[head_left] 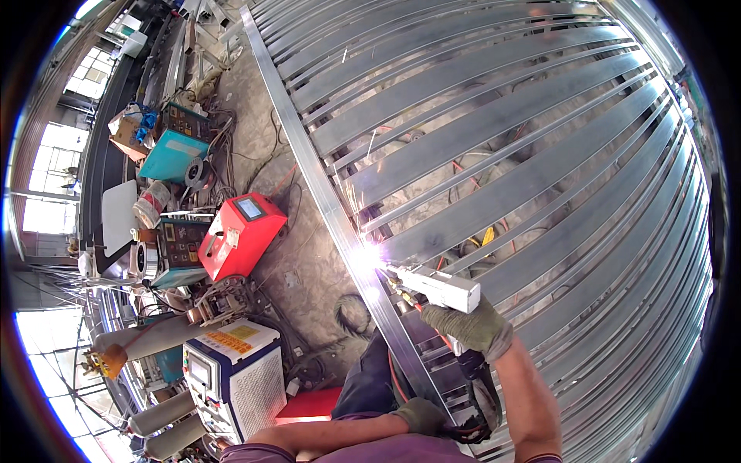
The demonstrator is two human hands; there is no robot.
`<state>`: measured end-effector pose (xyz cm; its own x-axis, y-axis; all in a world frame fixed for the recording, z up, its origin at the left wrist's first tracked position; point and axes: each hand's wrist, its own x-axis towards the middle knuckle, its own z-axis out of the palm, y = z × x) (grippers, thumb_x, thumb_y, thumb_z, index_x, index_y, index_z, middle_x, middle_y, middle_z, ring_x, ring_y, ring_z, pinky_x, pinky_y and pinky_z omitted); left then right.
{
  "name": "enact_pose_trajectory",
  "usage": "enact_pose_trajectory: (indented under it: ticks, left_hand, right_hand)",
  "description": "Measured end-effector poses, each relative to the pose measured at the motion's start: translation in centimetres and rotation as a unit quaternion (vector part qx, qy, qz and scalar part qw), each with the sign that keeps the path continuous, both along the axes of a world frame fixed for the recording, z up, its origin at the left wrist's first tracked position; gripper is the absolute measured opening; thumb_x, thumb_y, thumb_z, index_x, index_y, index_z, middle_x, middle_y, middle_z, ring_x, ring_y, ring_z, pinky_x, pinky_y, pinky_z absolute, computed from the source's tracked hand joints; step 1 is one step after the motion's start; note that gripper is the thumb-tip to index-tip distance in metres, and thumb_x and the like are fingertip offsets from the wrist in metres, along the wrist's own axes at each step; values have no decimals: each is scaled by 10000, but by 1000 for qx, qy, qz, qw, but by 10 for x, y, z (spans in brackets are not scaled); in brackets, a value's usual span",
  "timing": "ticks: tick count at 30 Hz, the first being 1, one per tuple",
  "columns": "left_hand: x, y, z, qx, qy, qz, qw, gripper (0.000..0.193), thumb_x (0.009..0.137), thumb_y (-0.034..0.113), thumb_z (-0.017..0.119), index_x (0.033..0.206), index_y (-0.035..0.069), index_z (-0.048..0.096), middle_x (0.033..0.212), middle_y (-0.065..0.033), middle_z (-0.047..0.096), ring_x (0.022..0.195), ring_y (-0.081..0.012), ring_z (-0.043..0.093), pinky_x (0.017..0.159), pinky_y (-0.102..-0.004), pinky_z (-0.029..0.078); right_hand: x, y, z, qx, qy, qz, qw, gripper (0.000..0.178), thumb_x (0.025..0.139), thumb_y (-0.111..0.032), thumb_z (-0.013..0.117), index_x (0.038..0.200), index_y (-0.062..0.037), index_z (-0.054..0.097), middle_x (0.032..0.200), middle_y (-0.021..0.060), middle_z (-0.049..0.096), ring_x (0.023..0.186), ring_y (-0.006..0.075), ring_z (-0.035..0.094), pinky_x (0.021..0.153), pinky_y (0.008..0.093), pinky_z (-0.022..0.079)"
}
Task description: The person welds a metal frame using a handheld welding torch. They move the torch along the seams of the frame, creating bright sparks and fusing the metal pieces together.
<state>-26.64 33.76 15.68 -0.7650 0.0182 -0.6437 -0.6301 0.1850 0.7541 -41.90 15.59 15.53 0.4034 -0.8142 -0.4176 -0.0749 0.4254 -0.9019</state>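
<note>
White torch flares at the edge of a metal frame

The right hand grips the torch; glare hides its tip. The left hand rests low by the frame, its grasp impossible to tell. Further left, a crumpled blue thing sits at a cardboard box, whether inside unclear; the contents of a bucket are hidden. Grey cylinders disappear partly behind a white machine.

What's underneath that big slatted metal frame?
Gaps in the slatted metal frame show concrete floor, red cable and a yellow object; whatever the slats cover is hidden.
</note>
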Motion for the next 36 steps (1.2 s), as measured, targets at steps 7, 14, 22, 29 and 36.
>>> enact_pose_trajectory:
  ticks: [7, 14, 22, 29, 36]
  left_hand:
    - [-3, 10, -10, -15, -4, -1, 1000, 353, 913, 397, 672, 995, 81, 804, 983, -196, 784, 965, -395, 769, 817, -497, 600]
    - [3, -9, 8, -18, 23, 15, 999, 327, 907, 356, 669, 992, 70, 805, 984, -203, 784, 969, -389, 771, 819, -499, 601]
    - [3, -13, 7, -13, 35, 14, 999, 303, 908, 363, 672, 1002, 113, 815, 991, -173, 791, 969, -378, 774, 818, -487, 606]
    - [3, -3, -3, -30, 30, 10, 999, 296, 905, 356, 679, 1002, 112, 815, 979, -173, 790, 963, -376, 777, 809, -488, 609]
    - [2, -11, 1, -39, 31, -9, 999, 313, 906, 365, 683, 1007, 99, 812, 999, -178, 788, 972, -371, 777, 808, -488, 612]
  right_hand:
    - [-1, 4, -5, 4, -8, -11, 1000, 431, 926, -266, 841, 1286, -64, 717, 1103, 69, 786, 955, 156, 739, 805, 339, 604]
    - [-3, 3, -5, 22, 1, -6, 1000, 442, 914, -275, 855, 1277, -60, 723, 1097, 66, 788, 946, 150, 738, 800, 333, 605]
    - [-4, 6, -6, 13, -1, -17, 1000, 427, 918, -253, 847, 1277, -57, 726, 1100, 68, 787, 954, 149, 735, 807, 330, 602]
    - [-4, 4, -4, 21, 13, -3, 1000, 413, 919, -249, 845, 1268, -61, 727, 1056, 57, 786, 885, 136, 724, 745, 325, 600]
    - [-5, 7, -9, 52, -7, -17, 998, 411, 920, -240, 843, 1272, -63, 725, 1041, 38, 784, 856, 115, 709, 720, 310, 590]
